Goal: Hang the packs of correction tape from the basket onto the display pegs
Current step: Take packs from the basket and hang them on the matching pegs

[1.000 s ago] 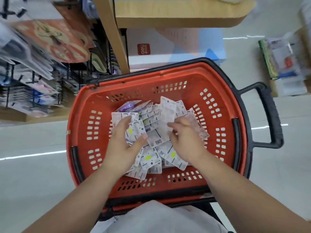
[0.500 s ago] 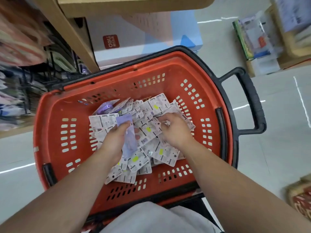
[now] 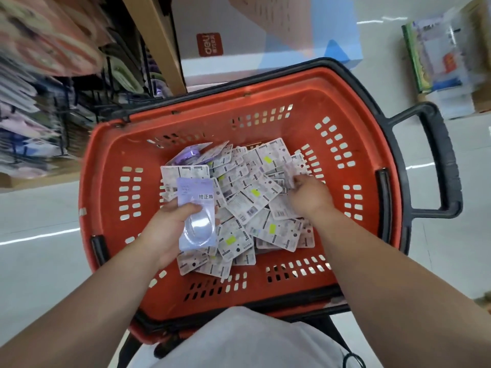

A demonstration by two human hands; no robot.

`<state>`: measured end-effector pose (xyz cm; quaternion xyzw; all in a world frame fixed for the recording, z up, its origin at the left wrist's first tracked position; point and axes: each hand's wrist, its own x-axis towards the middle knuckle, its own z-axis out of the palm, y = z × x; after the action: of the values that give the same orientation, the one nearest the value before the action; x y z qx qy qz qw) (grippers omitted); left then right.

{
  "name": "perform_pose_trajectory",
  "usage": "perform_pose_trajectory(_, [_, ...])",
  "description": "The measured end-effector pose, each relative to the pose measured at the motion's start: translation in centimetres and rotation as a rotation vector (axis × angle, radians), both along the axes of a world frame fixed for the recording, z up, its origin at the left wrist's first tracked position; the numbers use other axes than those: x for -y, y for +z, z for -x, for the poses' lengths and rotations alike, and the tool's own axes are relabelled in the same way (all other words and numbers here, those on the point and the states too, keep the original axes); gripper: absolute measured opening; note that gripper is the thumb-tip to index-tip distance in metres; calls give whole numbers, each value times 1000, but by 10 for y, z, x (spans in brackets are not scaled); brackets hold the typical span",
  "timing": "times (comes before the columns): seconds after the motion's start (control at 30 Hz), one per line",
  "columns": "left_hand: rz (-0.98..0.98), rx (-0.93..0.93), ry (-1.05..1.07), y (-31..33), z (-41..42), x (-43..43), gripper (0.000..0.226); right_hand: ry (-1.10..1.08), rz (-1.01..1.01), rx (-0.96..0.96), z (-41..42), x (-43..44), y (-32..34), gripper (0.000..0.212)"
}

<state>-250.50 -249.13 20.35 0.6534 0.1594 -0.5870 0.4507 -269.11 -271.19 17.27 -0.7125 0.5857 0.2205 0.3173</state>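
The basket (image 3: pixel 87 181) sits before us, packs (image 3: pixel 255 197) heaped inside. Our left hand (image 3: pixel 164 232) holds one pack (image 3: pixel 195 197) over the heap's left; our right hand (image 3: pixel 312 199) grips packs at its right. A display rack (image 3: pixel 66 120) stands behind, leftward.

- Left hand (image 3: pixel 170 232): palm and fingers are covered by the pack (image 3: pixel 195 213) you grip; only the thumb shows.
- Right hand (image 3: pixel 309 193): fingertips are sunk in the pile (image 3: pixel 255 208). Cannot tell whether they pinch anything.
- Pile: print on the card backs is too small to read, and the lower layers are buried.
- Rack (image 3: pixel 39 75): motion-blurred, so nothing on it can be told apart.
- Box (image 3: pixel 265 35): cut by the top edge.
- Basket (image 3: pixel 106 160): near rim is hidden by your shirt (image 3: pixel 239 341).
- Forearms: both run off the bottom edge.
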Motion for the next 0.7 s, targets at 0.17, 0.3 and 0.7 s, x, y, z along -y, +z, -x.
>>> perform_pose_trajectory(0.17, [36, 76, 56, 10, 0, 5, 28, 34, 152, 72, 9, 5, 25, 20])
perform_pose_trajectory(0.3, [109, 173, 16, 19, 3, 10, 39, -81, 177, 392, 22, 4, 56, 16])
perform_pose_trajectory(0.7, [337, 154, -385, 59, 3, 40, 25, 257, -201, 698, -42, -5, 102, 25])
